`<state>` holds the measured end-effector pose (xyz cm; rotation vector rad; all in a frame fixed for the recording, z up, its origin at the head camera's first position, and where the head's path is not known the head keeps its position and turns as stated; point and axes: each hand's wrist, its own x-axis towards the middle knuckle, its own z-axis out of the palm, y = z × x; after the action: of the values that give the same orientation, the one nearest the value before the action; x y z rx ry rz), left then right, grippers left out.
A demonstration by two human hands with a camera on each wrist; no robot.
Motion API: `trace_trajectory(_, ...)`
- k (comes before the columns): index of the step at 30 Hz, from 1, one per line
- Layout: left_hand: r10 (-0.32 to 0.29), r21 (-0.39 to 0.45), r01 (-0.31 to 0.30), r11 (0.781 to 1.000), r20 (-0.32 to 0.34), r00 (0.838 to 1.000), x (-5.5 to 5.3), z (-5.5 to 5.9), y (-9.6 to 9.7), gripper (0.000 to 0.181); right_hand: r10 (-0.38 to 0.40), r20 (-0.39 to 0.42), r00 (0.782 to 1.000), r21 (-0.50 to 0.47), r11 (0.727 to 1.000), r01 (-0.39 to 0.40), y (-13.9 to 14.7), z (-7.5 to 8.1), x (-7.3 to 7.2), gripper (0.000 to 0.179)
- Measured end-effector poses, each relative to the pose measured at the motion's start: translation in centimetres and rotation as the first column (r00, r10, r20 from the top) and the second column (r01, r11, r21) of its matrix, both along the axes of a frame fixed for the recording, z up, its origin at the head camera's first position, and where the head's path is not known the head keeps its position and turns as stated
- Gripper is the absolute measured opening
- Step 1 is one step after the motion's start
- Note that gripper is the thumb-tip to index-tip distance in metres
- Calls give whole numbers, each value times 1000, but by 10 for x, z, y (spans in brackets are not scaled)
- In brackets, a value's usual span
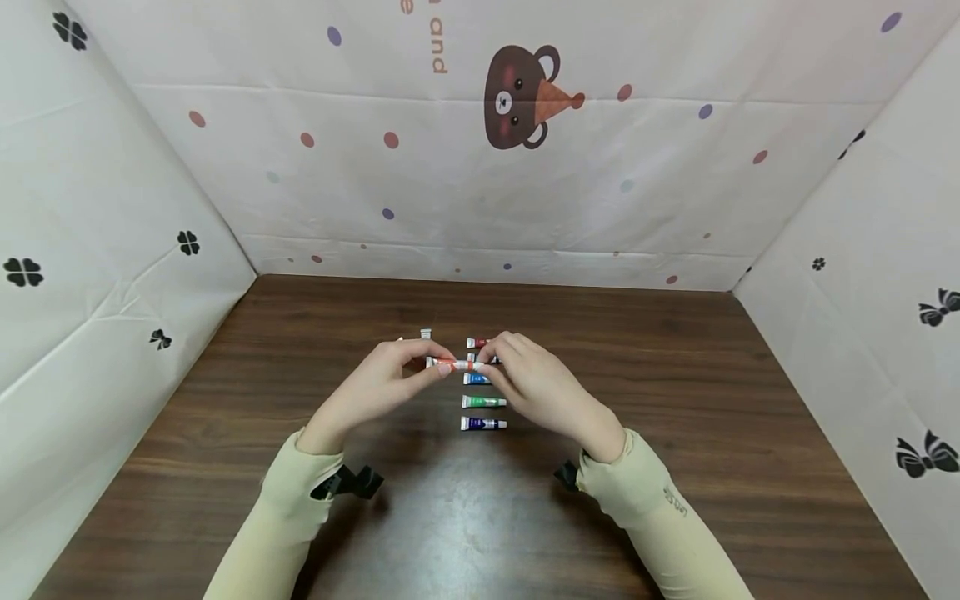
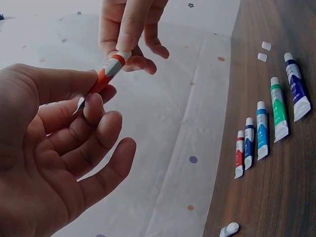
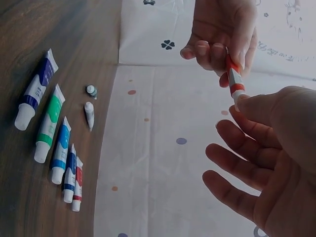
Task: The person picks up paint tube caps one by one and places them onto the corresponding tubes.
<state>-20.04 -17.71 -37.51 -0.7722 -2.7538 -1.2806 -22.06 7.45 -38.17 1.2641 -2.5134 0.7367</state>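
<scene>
An orange-red paint tube (image 1: 459, 365) is held up above the table between both hands. My left hand (image 1: 382, 379) pinches its body near the crimped end, between thumb and fingers. At the other end, my right hand (image 1: 536, 383) pinches the white cap (image 3: 238, 94) with thumb and forefinger. Beneath the hands lies a column of capped paint tubes: purple (image 1: 483, 423), green (image 1: 483, 402), light blue (image 1: 477, 379), dark blue (image 2: 249, 143) and red (image 1: 476, 342). The head view partly hides the dark blue and red ones behind the right hand.
Two small white pieces (image 2: 266, 46) lie on the wooden table (image 1: 675, 400) in the left wrist view. A white tube (image 3: 89, 114) and another small tube (image 3: 91, 91) lie apart from the column. Patterned white sheets (image 1: 300, 192) enclose the table's back and sides.
</scene>
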Motion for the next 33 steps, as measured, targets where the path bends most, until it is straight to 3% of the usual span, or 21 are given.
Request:
trace_trajectory(6,-6,5,6,1000,-20,1000,1,0,1,13,4,-13,1000,-22,1000,-4,0,-1,0,10)
trace_trajectory(20,-11,88,17,996,-70,998,3,-2,7,15,42,173,984,-169,986,-13,-3,-7,-2,21)
trace_trajectory(22,-8,93,16,996,-83,997,4,-1,8,15,34,234,972,-191,981,12,-4,-7,-2,27)
trace_trajectory(25,-8,96,18,995,-103,995,5,-1,9,15,10,370,929,-215,974,75,-4,-8,-2,36)
trace_trajectory(28,-13,98,23,995,-105,994,5,-1,9,15,8,428,904,-236,966,103,-1,-7,-4,40)
trace_trajectory(30,-13,99,22,995,-97,995,5,-1,7,16,27,415,909,-243,966,82,2,-5,-4,34)
trace_trajectory(33,-9,101,17,995,-80,997,5,0,6,16,71,331,941,-228,974,6,5,-3,-4,24)
